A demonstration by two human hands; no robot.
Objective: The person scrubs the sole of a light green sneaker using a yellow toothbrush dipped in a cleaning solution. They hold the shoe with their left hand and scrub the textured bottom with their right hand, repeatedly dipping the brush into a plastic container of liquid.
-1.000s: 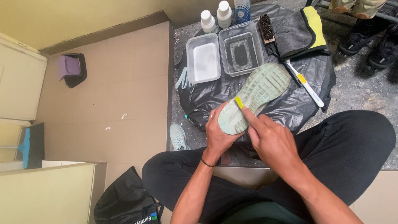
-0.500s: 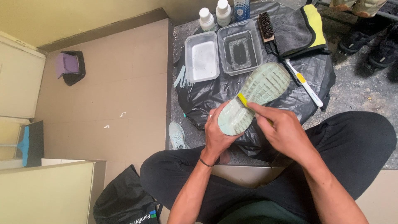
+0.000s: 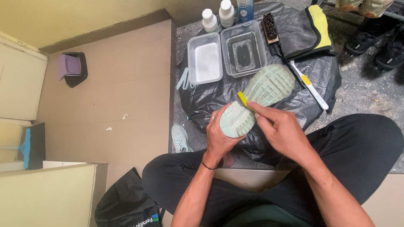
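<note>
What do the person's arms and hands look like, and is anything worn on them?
Both forearms are bare, with no sleeves in view. The left hand has a thin dark band around its wrist. The right hand wears nothing: no glove, ring or watch shows.

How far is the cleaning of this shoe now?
Done: two trays, bottles and brushes are laid out, and laces lie loose beside them. In hand: left hand holds the shoe sole-up; right hand holds a yellow brush against the sole. Left: a second shoe waits on the floor.
</note>
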